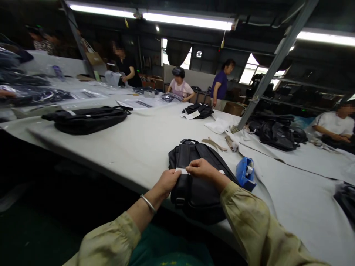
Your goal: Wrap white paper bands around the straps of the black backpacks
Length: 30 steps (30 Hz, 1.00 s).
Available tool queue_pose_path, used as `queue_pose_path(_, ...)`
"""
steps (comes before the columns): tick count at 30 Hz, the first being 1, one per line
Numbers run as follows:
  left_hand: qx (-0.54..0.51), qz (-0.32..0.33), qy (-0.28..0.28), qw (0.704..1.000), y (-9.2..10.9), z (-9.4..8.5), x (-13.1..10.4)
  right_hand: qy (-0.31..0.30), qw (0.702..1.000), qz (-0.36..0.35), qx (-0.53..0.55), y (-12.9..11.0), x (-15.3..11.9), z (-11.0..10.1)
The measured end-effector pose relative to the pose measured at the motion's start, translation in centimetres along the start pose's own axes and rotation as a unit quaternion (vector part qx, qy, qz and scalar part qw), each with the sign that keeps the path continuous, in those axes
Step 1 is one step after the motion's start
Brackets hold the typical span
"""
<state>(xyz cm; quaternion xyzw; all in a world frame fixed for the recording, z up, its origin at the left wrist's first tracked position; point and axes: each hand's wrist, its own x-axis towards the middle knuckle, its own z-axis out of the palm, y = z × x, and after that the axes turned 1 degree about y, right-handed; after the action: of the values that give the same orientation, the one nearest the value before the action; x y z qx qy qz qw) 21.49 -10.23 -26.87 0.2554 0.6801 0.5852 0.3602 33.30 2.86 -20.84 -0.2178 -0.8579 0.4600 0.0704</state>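
Observation:
A black backpack (205,195) lies on the pale table at its near edge, straps facing up. Across one of its straps runs a small white strip (182,171). My left hand (167,181) pinches the left end of this strip, thumb on top. At the strip's right end, my right hand (202,169) has thumb and forefinger pressed together on it. Part of another white piece (222,171) shows on the bag to the right of my right hand.
A blue box (245,173) stands just right of the backpack, with brown strips (215,144) behind it. More black bags lie at the left (91,120), far middle (198,110) and right (277,133). A slanted metal post (273,70) rises at the right. Several people are around the tables.

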Motion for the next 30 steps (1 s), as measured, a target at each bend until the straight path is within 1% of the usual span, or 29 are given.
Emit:
queue_pose_path(2, 0.005, 0.01, -0.001, 1.0, -0.2, 0.0, 0.1, -0.016, 0.999, 0.017, -0.042, 0.0, 1.5, 0.4)
queue_pose_path(4, 0.007, 0.015, -0.003, 1.0, -0.3, 0.0, 0.1, -0.019, 0.995, 0.033, -0.088, 0.2, 2.2, 0.4)
queue_pose_path(8, -0.003, 0.015, -0.011, 1.0, -0.4, 0.0, 0.1, -0.011, 0.989, 0.052, -0.141, 0.4, 2.9, 0.3)
queue_pose_path(11, -0.004, 0.016, -0.009, 1.0, -0.5, 0.0, 0.0, -0.013, 0.986, 0.069, -0.151, 0.7, 3.3, 0.4)
queue_pose_path(16, -0.016, -0.003, -0.01, 1.0, -0.4, 0.1, 0.0, -0.051, 0.985, 0.114, -0.123, 0.8, 4.0, 0.4)
queue_pose_path(19, -0.073, -0.032, 0.008, 0.997, -0.1, 0.2, 0.1, -0.076, 0.983, 0.135, -0.1, 0.4, 4.4, 0.2)
queue_pose_path(21, -0.112, -0.057, 0.011, 0.992, 0.1, 0.5, 0.3, -0.078, 0.982, 0.141, -0.1, 0.1, 4.5, 0.1)
queue_pose_path(23, -0.119, -0.069, 0.01, 0.99, 0.1, 0.7, 0.4, -0.074, 0.981, 0.149, -0.1, 0.2, 4.3, -0.2)
queue_pose_path(25, -0.091, -0.052, 0.014, 0.994, 0.1, 0.8, 0.6, -0.075, 0.983, 0.151, -0.077, 0.6, 3.9, -0.5)
queue_pose_path(28, -0.041, -0.015, 0.019, 0.999, 0.1, 0.9, 0.6, -0.086, 0.985, 0.15, -0.005, 1.6, 3.0, -0.9)
queue_pose_path(30, -0.014, 0.001, 0.02, 1.0, 0.2, 1.1, 0.5, -0.085, 0.983, 0.159, 0.023, 2.2, 2.6, -1.1)
